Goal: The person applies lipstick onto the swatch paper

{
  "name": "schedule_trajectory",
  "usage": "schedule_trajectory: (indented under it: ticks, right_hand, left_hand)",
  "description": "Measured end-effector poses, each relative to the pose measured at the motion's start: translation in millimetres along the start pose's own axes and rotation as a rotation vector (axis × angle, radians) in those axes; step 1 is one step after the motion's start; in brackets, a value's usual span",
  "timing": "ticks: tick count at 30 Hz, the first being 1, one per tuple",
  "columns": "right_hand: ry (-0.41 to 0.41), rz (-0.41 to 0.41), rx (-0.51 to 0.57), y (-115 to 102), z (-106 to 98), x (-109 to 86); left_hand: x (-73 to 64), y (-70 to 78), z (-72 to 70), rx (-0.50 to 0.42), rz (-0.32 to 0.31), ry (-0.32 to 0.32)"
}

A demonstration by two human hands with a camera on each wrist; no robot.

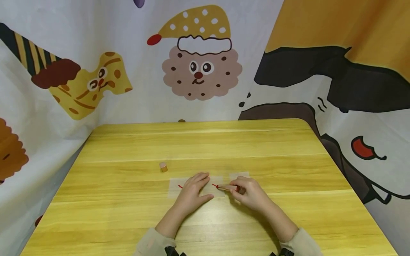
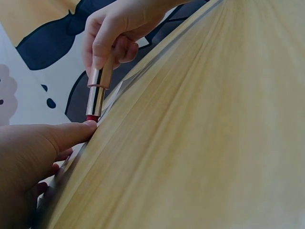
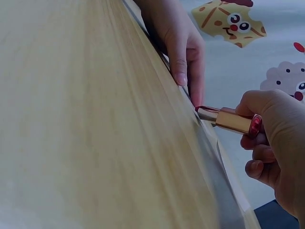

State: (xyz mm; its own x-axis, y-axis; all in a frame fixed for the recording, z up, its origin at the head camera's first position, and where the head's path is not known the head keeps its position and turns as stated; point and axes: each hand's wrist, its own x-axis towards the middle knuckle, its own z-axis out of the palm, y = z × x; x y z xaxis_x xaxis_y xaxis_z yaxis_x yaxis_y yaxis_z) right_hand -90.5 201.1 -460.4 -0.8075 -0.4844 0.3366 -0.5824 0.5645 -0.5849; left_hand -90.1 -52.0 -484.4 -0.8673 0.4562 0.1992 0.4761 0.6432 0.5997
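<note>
Right hand [image 1: 251, 193]: fingers and thumb pinching the lipstick.
Lipstick [image 1: 226, 187]: tilted low over the right end of the pale sheet [image 1: 174, 192], red tip at the right red mark [image 1: 214, 185].
Left hand [image 1: 193, 192]: grasping nothing, fingers extended, resting on the sheet.
Obstruction: left hand covers the sheet's middle, sits between left red mark [image 1: 180, 186] and right one. Thumb points toward the lipstick.
Second pale piece [image 1: 239, 175]: right of the sheet, partly hidden by the right hand.
Cap [image 1: 163, 167]: standing on the table [image 1: 205, 145], beyond the sheet's left end, apart from both hands.
Backdrop: cartoon-print cloth [image 1: 134, 106] behind the table.
</note>
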Motion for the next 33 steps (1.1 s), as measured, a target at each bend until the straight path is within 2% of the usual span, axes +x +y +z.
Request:
schedule_trajectory:
  ticks: [12,19,28,33]
  right_hand:
    - [0.050,0.085,0.105,2,-3,-3.4]
    - [0.097,0.087,0.111,5,-5,-3.9]
    - [0.137,0.123,0.186,7,-6,-3.9]
    - [0.174,0.093,0.206,-2,-11,-1.6]
  left_hand:
    - [-0.1,0.2,0.4,-0.009,-0.002,-0.002]
    - [-0.5,0.4,-0.6,-0.010,-0.001,-0.005]
    - [-0.8,-0.9,-0.3,-0.011,0.016,0.009]
    - [-0.4,-0.3,-0.6,-0.022,0.004,0.016]
